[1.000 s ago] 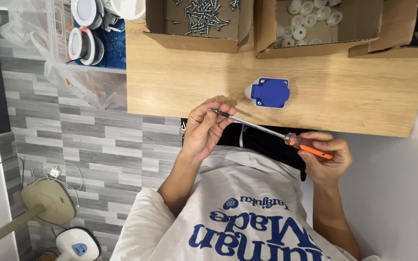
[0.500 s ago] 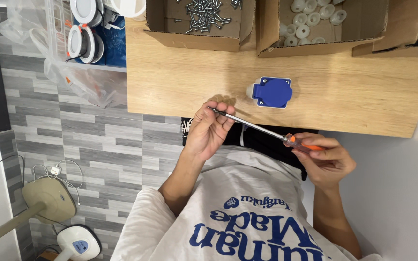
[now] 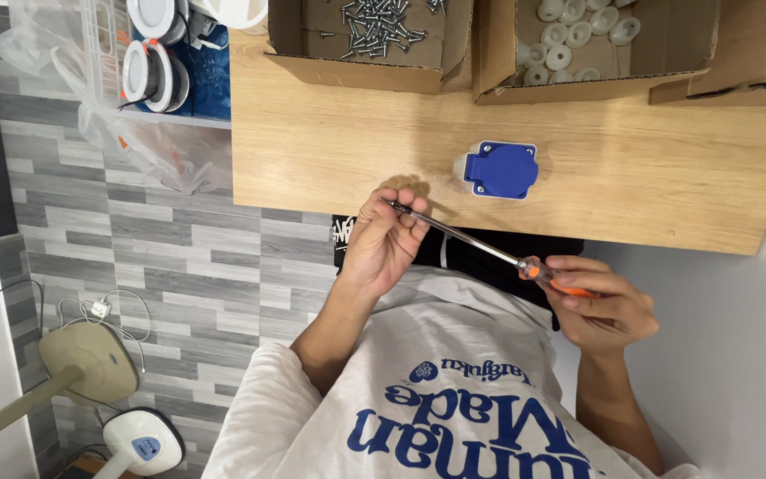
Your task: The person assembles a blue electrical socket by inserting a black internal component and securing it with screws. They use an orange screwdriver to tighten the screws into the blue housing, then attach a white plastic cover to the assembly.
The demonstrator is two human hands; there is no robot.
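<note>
While the left hand (image 3: 383, 244) is pinching the screwdriver (image 3: 480, 248) tip and the right hand (image 3: 600, 306) is gripping its orange handle, any slip is risking a jabbed fingertip.

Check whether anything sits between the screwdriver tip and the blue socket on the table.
Only the fingers of the hand pinching the screwdriver at its tip. Beyond them there is just bare table up to the blue socket. The other hand holds the handle, clear of that path.
</note>
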